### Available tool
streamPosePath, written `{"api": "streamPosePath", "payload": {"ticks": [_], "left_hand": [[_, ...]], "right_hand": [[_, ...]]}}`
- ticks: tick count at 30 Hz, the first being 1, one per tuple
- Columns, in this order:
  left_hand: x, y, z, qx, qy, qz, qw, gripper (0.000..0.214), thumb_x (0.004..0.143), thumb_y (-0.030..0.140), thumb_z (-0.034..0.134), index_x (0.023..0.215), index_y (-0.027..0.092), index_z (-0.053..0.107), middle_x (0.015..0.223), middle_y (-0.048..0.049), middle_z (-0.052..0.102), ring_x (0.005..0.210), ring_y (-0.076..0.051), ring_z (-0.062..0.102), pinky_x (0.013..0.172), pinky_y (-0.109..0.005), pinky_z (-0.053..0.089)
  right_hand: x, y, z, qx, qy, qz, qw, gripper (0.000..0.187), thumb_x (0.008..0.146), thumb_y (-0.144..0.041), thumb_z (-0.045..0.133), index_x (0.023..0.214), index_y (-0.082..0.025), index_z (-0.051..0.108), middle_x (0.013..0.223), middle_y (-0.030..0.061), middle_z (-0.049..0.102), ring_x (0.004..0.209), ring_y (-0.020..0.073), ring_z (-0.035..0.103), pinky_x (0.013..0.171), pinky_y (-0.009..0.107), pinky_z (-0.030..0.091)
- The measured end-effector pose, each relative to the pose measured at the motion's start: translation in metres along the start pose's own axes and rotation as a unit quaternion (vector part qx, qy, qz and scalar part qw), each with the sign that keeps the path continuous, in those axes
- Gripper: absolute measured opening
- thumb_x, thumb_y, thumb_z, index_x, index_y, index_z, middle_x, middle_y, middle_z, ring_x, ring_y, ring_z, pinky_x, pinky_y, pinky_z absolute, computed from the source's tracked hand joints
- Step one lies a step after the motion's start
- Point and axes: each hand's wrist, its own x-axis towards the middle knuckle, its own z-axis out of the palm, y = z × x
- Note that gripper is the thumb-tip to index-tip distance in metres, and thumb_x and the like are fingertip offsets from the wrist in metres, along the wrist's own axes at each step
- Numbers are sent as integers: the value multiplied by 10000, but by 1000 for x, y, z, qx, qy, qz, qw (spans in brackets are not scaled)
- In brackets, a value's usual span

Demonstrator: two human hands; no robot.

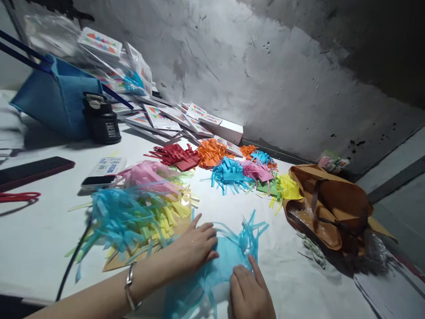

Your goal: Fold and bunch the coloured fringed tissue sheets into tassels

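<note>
A sheet of light blue fringed paper (232, 248) lies on the white table (40, 239) in front of me. My left hand (194, 246) presses flat on its left part, fingers spread, a silver bracelet on the wrist. My right hand (249, 290) rests on its lower right part, fingers curled, one fingertip pushing down on the paper. A heap of blue, yellow and green fringed paper (133, 221) sits just left of my left hand.
Further back lie fringed bundles in red (175, 156), orange (210, 153), blue (229, 173), pink (146, 175) and yellow (288, 187). White boxes (195, 122) stack along the grey wall. A blue bag (56, 99), black jar (101, 119), phones (33, 170) sit left; a brown bag (332, 204) right.
</note>
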Motion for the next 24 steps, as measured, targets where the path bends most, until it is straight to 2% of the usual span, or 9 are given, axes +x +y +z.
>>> {"api": "streamPosePath", "payload": {"ticks": [3,5,7,9,10,12,15,17,24], "left_hand": [[4,-23,-20,63,12,-59,996,269,873,21,542,931,204,730,1109,-31,749,1197,-307,639,1195,-580,258],[2,-31,-35,84,49,-108,989,379,903,-21,396,983,149,725,1189,-105,719,1246,-374,597,1154,-679,236],[-4,-26,-45,99,77,-138,982,348,929,39,402,1087,98,706,1286,-197,665,1263,-452,550,1090,-738,266],[-13,-7,-42,79,80,-113,987,332,925,150,527,1224,144,671,1368,-191,627,1271,-441,534,1091,-673,320],[-18,6,-36,54,62,-77,994,379,893,209,613,1270,217,652,1383,-138,633,1265,-399,548,1110,-607,343],[-29,31,-18,-21,-12,26,999,575,781,229,746,1329,308,593,1390,-63,643,1264,-341,562,1174,-541,284],[-41,47,9,-32,-102,55,993,375,777,181,740,1127,273,642,1204,-24,721,1123,-282,633,1159,-501,267],[-46,41,16,-5,-101,36,994,206,783,156,716,954,245,642,1085,-13,734,1030,-271,643,1090,-493,304],[-64,6,-13,38,-25,-30,999,266,726,68,657,892,275,626,1135,24,722,1128,-255,607,1058,-464,277]], "right_hand": [[-19,-6,0,-2,51,50,997,340,884,-1,337,820,-182,618,745,89,716,755,208,719,995,488,535],[-28,-11,-3,2,10,61,998,316,864,-3,356,848,-181,617,786,94,732,781,213,731,975,492,532],[-31,-17,-5,11,-35,75,996,264,851,-7,412,872,-174,614,836,105,752,815,227,744,945,497,525],[-31,-24,-5,19,-29,105,994,216,855,-15,466,870,-176,608,843,106,761,808,240,749,915,498,513],[-31,-28,-3,23,-7,122,992,215,866,-18,465,868,-180,607,836,107,762,801,244,751,909,498,506],[-31,-34,4,37,42,152,987,265,903,-27,406,875,-186,616,839,114,764,817,247,754,924,496,492],[-32,-39,11,64,66,167,982,299,949,-56,372,885,-185,634,881,114,772,893,234,751,1009,472,459],[-32,-39,11,78,58,168,981,269,974,-90,404,871,-179,636,907,101,777,934,219,743,1063,448,423],[-25,-37,2,102,43,179,978,271,988,-97,430,841,-169,646,912,91,776,947,206,736,1097,447,379]]}}
